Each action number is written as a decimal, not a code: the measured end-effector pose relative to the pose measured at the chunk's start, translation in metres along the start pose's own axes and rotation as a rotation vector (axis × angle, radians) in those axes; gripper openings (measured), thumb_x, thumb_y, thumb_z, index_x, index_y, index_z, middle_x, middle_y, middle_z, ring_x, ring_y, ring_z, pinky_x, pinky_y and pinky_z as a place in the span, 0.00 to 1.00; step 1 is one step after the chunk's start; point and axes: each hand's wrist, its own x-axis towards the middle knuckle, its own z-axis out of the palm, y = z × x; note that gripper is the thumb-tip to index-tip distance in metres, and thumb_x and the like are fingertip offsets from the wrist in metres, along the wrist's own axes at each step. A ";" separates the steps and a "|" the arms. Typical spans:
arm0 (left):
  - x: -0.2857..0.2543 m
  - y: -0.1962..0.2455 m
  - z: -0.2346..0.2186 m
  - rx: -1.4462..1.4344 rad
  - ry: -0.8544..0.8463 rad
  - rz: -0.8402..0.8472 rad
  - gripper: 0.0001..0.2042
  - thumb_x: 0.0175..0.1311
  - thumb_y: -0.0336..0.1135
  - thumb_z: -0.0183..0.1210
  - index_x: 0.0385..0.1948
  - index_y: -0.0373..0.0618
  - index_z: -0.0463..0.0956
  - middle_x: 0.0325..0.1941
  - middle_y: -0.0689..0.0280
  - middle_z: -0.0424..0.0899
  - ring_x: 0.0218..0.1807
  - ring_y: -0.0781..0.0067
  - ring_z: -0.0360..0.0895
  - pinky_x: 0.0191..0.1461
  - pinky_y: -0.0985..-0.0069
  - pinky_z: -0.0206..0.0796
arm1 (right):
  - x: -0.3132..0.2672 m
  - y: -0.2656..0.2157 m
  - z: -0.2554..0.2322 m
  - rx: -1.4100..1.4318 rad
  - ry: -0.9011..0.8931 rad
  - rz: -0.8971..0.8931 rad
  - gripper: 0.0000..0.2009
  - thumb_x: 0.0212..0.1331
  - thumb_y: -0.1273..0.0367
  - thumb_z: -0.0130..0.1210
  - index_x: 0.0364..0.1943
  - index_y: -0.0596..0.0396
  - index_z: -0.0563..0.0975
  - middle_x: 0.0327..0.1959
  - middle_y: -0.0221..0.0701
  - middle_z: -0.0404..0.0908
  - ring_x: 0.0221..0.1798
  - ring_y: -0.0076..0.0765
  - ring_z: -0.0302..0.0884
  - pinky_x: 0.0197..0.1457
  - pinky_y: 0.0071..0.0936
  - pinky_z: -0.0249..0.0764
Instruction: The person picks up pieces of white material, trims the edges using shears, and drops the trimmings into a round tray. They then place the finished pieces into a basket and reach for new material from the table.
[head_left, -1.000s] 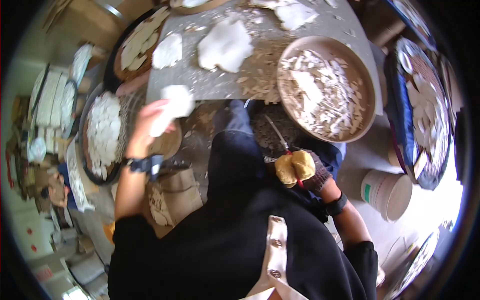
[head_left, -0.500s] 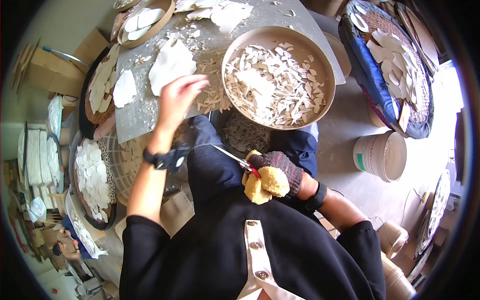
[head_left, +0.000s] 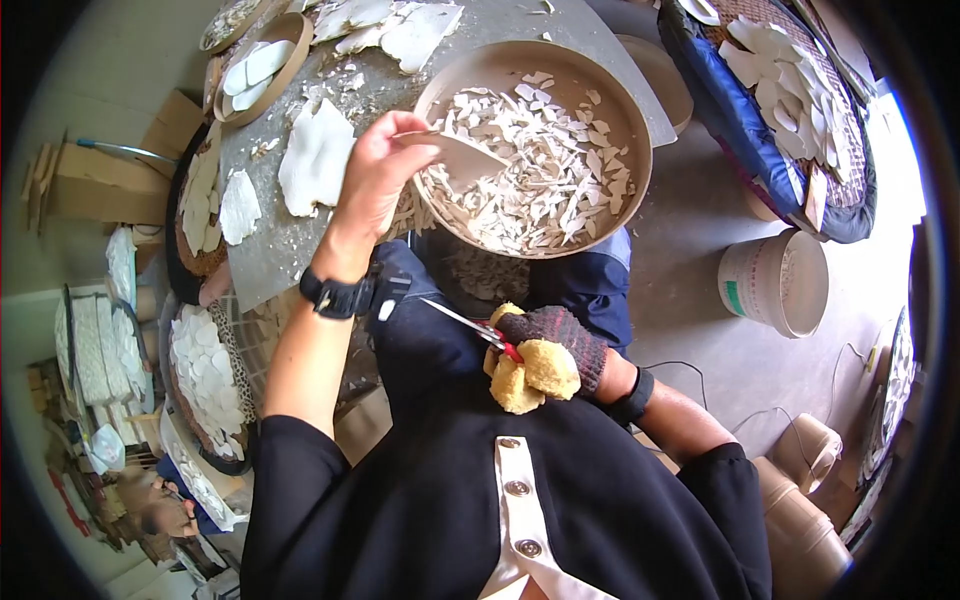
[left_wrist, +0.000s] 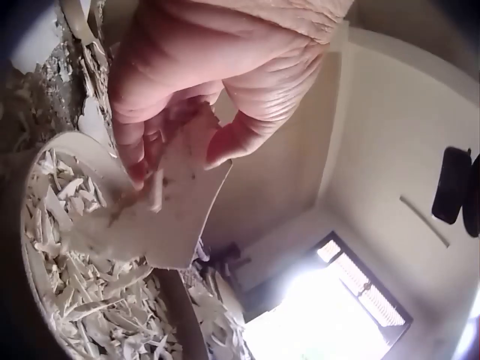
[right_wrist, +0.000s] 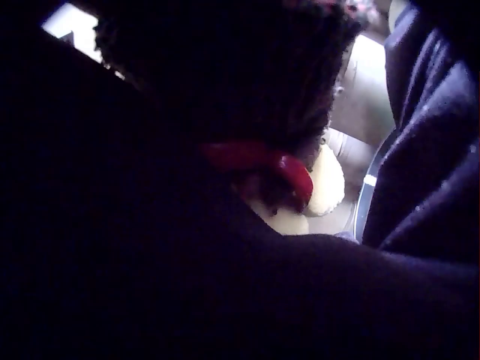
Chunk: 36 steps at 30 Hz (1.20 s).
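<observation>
Over the left rim of a round tray of pale chips, my bare left hand pinches a thin off-white piece. The left wrist view shows the piece between thumb and fingers of that hand, above the chips. My gloved right hand grips red-handled scissors with yellow padding on the handles, low by my lap; the blades point up and left. Dark and mostly hidden, the right wrist view shows a red handle under the glove.
The grey table bears a large white sheet and a small round tray with pale ovals. Baskets of flat pieces stand left and right. A white bucket stands on the floor at right.
The left hand let go of a white piece at the table's left, moved right to the round tray, and now pinches another piece. The right hand with the scissors shifted left, then stayed nearly still.
</observation>
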 end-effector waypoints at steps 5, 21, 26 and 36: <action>-0.041 0.008 -0.028 0.015 0.096 -0.007 0.17 0.57 0.23 0.56 0.49 0.39 0.67 0.35 0.66 0.79 0.31 0.84 0.75 0.34 0.87 0.70 | 0.009 0.019 0.015 0.846 0.037 0.279 0.09 0.54 0.70 0.53 0.39 0.55 0.74 0.31 0.35 0.79 0.36 0.35 0.79 0.38 0.26 0.74; -0.102 -0.023 -0.063 -0.042 0.033 -0.282 0.31 0.56 0.32 0.62 0.61 0.40 0.56 0.33 0.63 0.78 0.32 0.81 0.75 0.32 0.83 0.68 | 0.071 0.037 0.052 0.662 0.121 -0.174 0.10 0.58 0.72 0.47 0.41 0.61 0.75 0.39 0.41 0.79 0.43 0.43 0.77 0.47 0.33 0.73; -0.139 -0.046 -0.048 -0.239 0.161 -0.334 0.29 0.55 0.32 0.62 0.57 0.38 0.58 0.41 0.52 0.80 0.37 0.62 0.81 0.42 0.72 0.75 | 0.077 0.074 0.080 0.623 0.378 -0.038 0.13 0.49 0.67 0.57 0.39 0.55 0.77 0.37 0.38 0.80 0.40 0.44 0.77 0.42 0.34 0.73; -0.131 -0.064 0.001 -0.405 0.453 -0.125 0.13 0.61 0.27 0.55 0.46 0.37 0.66 0.38 0.55 0.80 0.35 0.68 0.81 0.40 0.77 0.75 | 0.083 0.075 0.074 0.202 0.396 -0.106 0.16 0.46 0.63 0.61 0.39 0.54 0.77 0.33 0.37 0.80 0.38 0.46 0.76 0.41 0.36 0.72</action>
